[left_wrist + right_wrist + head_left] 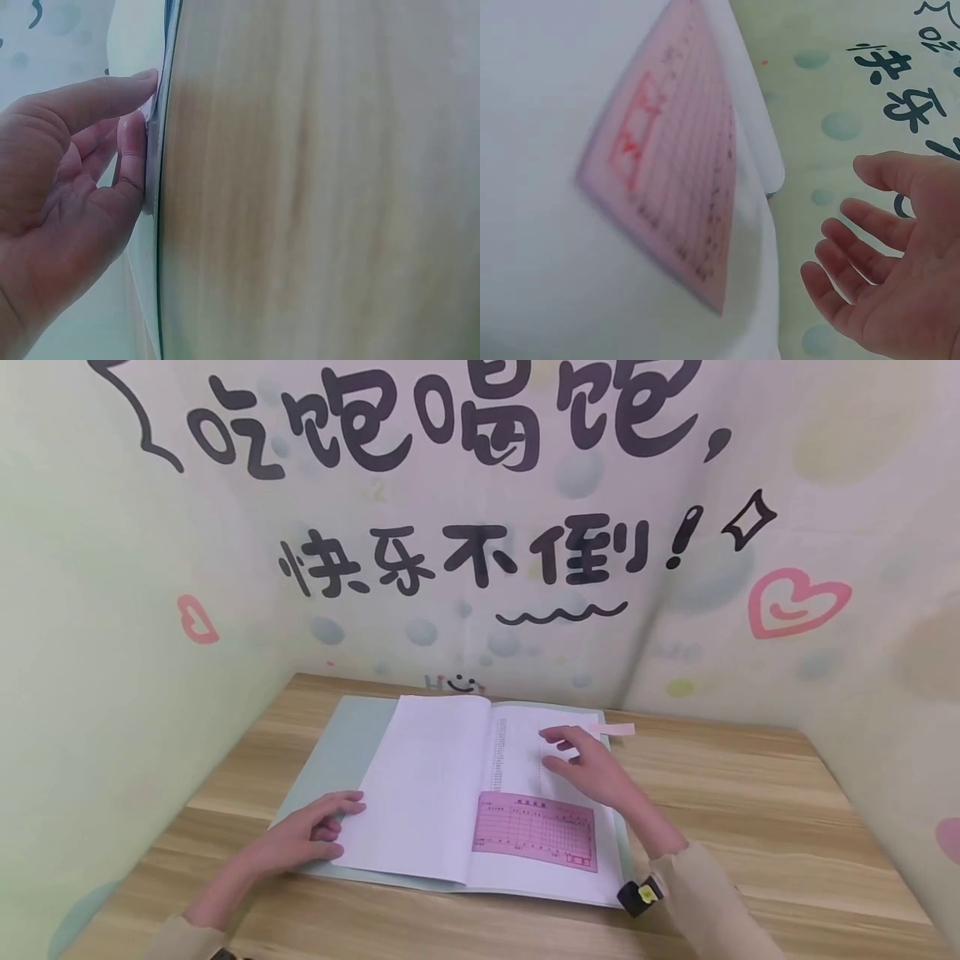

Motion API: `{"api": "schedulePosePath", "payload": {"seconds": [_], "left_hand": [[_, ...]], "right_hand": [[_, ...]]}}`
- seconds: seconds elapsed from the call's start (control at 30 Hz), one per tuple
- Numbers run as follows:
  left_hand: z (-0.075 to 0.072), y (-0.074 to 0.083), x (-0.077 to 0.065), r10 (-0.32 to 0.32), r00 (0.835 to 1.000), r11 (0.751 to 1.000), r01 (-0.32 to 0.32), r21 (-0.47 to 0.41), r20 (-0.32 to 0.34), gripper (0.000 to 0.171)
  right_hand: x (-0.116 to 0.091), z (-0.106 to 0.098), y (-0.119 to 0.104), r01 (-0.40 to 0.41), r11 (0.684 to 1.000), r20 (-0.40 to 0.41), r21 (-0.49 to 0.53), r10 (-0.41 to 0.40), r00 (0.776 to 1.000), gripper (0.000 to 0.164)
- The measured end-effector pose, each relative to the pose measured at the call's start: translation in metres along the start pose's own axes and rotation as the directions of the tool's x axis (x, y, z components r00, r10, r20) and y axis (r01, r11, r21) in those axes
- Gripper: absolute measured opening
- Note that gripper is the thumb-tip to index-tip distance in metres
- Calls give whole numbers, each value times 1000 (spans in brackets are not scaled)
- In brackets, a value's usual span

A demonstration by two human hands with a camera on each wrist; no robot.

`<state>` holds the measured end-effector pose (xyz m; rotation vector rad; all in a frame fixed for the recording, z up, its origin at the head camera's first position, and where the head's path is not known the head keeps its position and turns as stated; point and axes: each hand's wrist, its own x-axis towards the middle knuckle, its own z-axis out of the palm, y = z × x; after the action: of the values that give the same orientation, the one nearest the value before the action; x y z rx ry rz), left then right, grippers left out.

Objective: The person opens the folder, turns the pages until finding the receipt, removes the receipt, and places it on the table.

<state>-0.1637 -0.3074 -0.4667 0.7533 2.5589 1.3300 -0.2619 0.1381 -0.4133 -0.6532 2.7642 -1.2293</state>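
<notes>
A book with a light green cover (pixel 325 752) lies spread on the table, with a blank white page (pixel 420 785) on its left side. A pink printed form (pixel 534 828) with a red stamp box lies on the lower part of the right page (pixel 517 756). My left hand (pixel 303 835) rests at the left page's outer edge; in the left wrist view its thumb (pixel 112 99) and fingertips touch the paper there. Over the upper right page, my right hand (pixel 588 767) holds nothing, its fingers (pixel 862 247) spread and slightly bent.
A pale pink strip (pixel 617 729) sticks out past the book's upper right edge. The wooden table (pixel 720 793) extends on both sides of the book. Behind it hangs a wall cloth (pixel 465 635) with black lettering and pink hearts.
</notes>
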Motion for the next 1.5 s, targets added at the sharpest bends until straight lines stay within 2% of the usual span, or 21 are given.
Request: {"api": "schedulePosePath", "payload": {"seconds": [0.27, 0.5, 0.63, 0.9, 1.07, 1.5], "left_hand": [[0, -1, 0, -2, 1000, 1000, 3, -12, 6, 53], [-1, -1, 0, -6, 1000, 1000, 7, -13, 7, 53], [-1, -1, 1, 2, 1000, 1000, -2, -15, 8, 53], [0, -4, 1, 11, 1000, 1000, -11, -14, 8, 54], [-1, -4, 1, 8, 1000, 1000, -8, -10, 8, 53], [0, -6, 1, -17, 1000, 1000, 17, -10, 8, 54]], "right_hand": [[-24, -5, 11, -35, 999, 16, 15, 35, 999, 45], [-44, -7, 14, -33, 999, 32, 24, 32, 999, 46], [-55, -7, 18, -63, 998, 44, 21, 62, 997, 47], [-79, -3, 28, -70, 997, 0, -39, 71, 998, 47], [-85, 1, 33, -78, 995, -4, -61, 78, 997, 50], [-93, 4, 41, -189, 982, 87, -25, 190, 978, 64]]}}
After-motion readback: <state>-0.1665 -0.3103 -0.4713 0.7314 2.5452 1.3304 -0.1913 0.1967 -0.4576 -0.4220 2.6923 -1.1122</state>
